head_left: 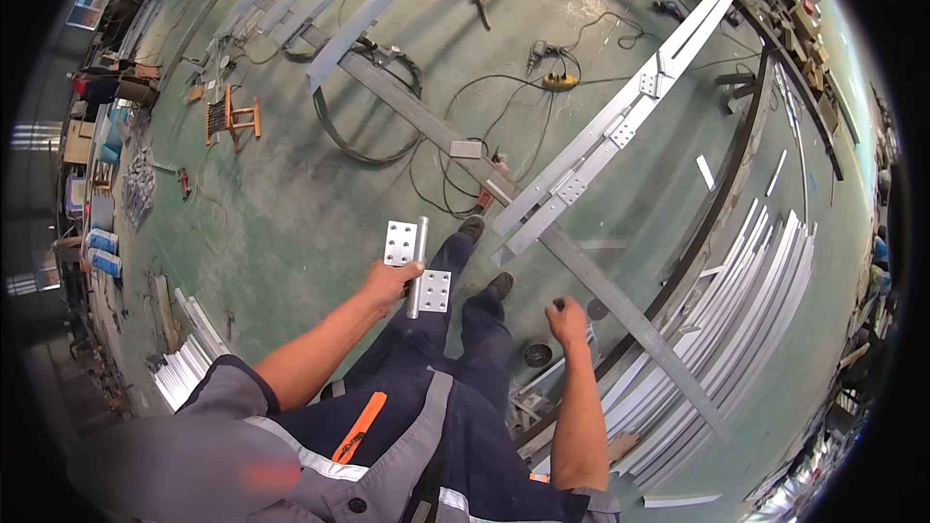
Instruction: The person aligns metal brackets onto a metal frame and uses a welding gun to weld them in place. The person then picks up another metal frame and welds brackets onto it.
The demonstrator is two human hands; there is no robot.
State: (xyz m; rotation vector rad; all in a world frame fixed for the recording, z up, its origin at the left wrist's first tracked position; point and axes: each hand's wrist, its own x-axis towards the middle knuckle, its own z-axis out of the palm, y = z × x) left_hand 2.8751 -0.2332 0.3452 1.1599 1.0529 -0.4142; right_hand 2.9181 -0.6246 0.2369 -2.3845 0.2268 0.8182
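Observation:
My left hand [386,289] is closed around the barrel of a silver hinge [436,292], in front of my legs. Its two leaves, drilled with several holes, stick out on opposite sides of the pin. My right hand [568,322] hangs lower and to the right, fingers curled in; a dark bit shows at the fingertips, too small to name. Ahead on the right, a pair of long metal profiles [542,184] lies across a steel beam [620,295]. Similar hinges, such as the nearest hinge [572,191], sit along that pair.
Power cables, a yellow socket block [559,82], a drill [539,54] and a hammer [480,8] lie on the floor ahead. Long profiles [746,329] are stacked at the right. Near my right hand stands a small dark bucket [537,355]. A wooden stool [231,120] is at the left.

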